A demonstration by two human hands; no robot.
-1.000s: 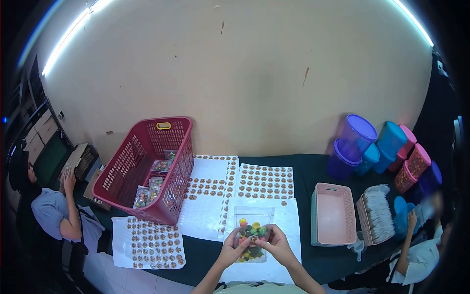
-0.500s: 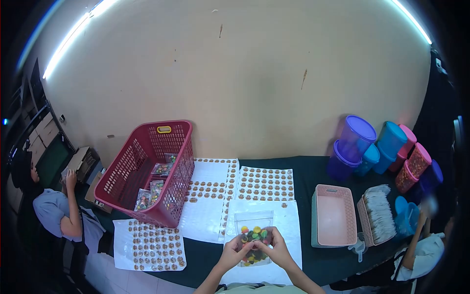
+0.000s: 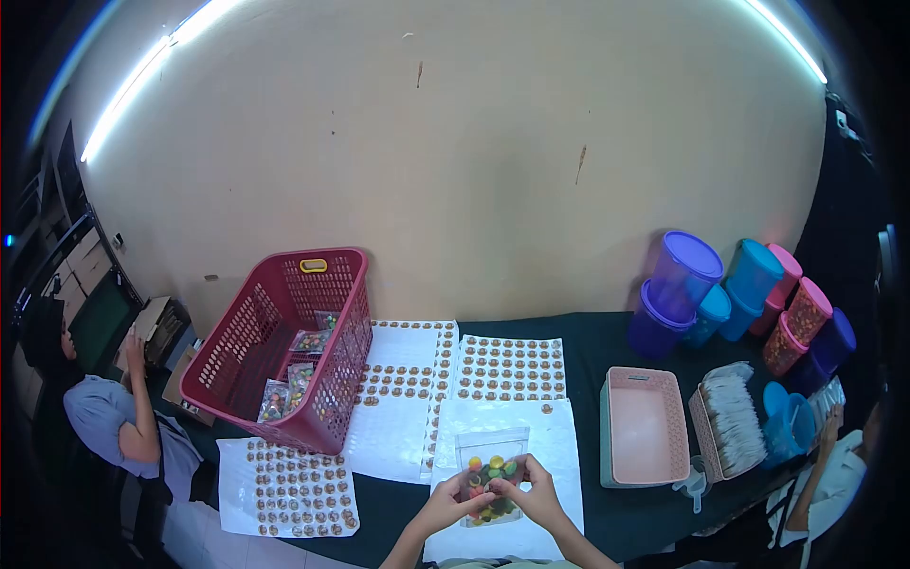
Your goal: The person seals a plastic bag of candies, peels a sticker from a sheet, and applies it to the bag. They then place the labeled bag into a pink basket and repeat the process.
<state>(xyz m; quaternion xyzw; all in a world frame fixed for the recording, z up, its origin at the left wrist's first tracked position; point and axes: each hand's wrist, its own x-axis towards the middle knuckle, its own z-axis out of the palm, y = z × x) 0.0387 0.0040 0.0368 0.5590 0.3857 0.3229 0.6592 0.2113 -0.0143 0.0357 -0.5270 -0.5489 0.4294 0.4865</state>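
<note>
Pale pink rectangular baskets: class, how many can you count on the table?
2. One pale pink basket stands right of the right hand; a second basket, beside it, holds white packets. Others nested beneath the first may be hidden.

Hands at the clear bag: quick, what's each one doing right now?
Left hand: closed, holding the left side of the clear bag of colourful pieces.
Right hand: closed, holding the bag's right side, thumb over its front.
</note>
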